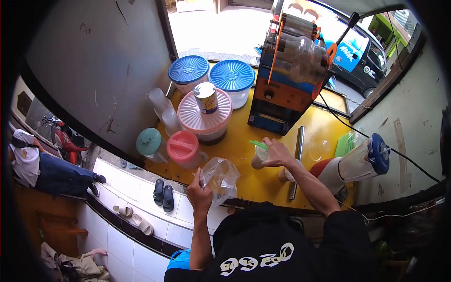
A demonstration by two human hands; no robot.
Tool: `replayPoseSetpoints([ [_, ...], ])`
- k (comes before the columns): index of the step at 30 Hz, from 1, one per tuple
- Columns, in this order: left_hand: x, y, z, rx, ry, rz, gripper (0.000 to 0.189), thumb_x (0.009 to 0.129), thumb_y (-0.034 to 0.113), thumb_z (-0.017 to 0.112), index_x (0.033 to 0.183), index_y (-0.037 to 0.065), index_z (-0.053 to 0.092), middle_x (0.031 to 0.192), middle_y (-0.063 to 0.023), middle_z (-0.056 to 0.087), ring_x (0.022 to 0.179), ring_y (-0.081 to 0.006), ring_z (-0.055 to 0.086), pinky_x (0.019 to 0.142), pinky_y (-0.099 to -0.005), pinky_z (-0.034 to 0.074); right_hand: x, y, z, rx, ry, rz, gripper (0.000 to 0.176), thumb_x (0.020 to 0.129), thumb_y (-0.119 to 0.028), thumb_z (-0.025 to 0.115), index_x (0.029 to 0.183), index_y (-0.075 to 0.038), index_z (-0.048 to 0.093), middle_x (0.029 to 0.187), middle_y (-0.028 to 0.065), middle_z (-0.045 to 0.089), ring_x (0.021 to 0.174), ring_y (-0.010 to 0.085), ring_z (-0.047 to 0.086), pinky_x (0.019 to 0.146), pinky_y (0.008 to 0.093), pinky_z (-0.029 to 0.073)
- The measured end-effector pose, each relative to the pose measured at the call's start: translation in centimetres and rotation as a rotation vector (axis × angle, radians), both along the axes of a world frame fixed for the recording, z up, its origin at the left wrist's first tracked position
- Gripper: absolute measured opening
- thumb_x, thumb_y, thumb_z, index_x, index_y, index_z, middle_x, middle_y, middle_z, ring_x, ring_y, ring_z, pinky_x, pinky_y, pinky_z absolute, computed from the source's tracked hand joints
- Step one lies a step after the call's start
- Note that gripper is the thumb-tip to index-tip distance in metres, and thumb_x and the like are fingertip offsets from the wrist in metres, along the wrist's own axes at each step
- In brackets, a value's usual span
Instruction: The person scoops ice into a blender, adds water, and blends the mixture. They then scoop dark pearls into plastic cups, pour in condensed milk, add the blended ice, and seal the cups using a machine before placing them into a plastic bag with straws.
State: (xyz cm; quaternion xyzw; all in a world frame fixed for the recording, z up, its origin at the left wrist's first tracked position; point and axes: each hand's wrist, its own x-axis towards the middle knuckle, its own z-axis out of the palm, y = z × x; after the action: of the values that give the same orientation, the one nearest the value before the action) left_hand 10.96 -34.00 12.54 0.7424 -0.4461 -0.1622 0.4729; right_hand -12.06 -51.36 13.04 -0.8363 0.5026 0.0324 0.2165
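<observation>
A clear plastic bag (221, 181) hangs from my left hand (199, 192), its top pinched between thumb and fingers. My right hand (276, 153) is closed around a cup (257, 160) with a pale drink, above the yellow table (239, 185). Green straws (258, 144) lie along the top of the cup by my fingers; whether the fingers pin them is hidden. Under my right forearm stands a second cup (284, 176), partly covered. Close to the bag is a pink lidded tub (183, 148).
A cup sealing machine (286, 89) stands at the back. Left of it are blue-lidded tubs (232, 76), a large pink-lidded container (205, 115) with a can (206, 97) on top, and a green-lidded jug (149, 142). A blender (359, 162) and metal tube (298, 160) are at right.
</observation>
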Motion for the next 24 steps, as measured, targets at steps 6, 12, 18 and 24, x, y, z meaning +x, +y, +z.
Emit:
replayPoseSetpoints([
  [6, 0.3, -3.5, -3.0, 0.063, -0.033, 0.105, 0.042, 0.065, 0.005, 0.056, 0.106, -0.002, 0.056, 0.069, -0.0184, 0.060, 0.061, -0.0257, 0.060, 0.061, -0.0329, 0.045, -1.3, 3.3, 1.6, 0.746, -1.036, -0.522, 0.045, 0.063, -0.035, 0.066, 0.094, -0.007, 0.048, 0.072, 0.0021, 0.047, 0.052, 0.0091, 0.039, 0.043, 0.0227, 0.030],
  [12, -1.5, -5.5, -0.5, -0.050, 0.096, 0.108, 0.038, 0.064, 0.003, 0.056, 0.102, -0.001, 0.059, 0.056, -0.0103, 0.052, 0.047, -0.0139, 0.047, 0.049, -0.0302, 0.038, 3.4, 7.2, -0.7, 1.130, -1.069, -0.764, 0.036, 0.065, -0.038, 0.063, 0.087, -0.013, 0.047, 0.067, 0.0007, 0.044, 0.044, 0.0077, 0.028, 0.040, 0.0198, 0.020],
  [18, -7.2, -4.3, -4.8, -0.029, 0.273, -0.148, 0.028, 0.073, 0.005, 0.059, 0.100, -0.001, 0.060, 0.055, 0.0032, 0.048, 0.046, -0.0043, 0.037, 0.044, -0.0204, 0.030, 6.1, 7.1, -4.4, 1.084, -1.134, -0.969, 0.045, 0.065, -0.033, 0.066, 0.094, -0.011, 0.040, 0.073, 0.0051, 0.044, 0.051, 0.0087, 0.038, 0.039, 0.0219, 0.026],
  [24, -4.7, -8.7, -5.3, -0.136, 0.909, -0.023, 0.026, 0.082, 0.019, 0.058, 0.096, -0.003, 0.062, 0.061, 0.0025, 0.053, 0.046, -0.0028, 0.040, 0.041, -0.0175, 0.030, 5.2, 6.8, -3.7, -0.137, -0.477, -0.423, 0.079, 0.053, -0.031, 0.071, 0.118, -0.009, 0.032, 0.103, 0.0172, 0.048, 0.093, 0.0347, 0.054, 0.076, 0.0401, 0.047],
])
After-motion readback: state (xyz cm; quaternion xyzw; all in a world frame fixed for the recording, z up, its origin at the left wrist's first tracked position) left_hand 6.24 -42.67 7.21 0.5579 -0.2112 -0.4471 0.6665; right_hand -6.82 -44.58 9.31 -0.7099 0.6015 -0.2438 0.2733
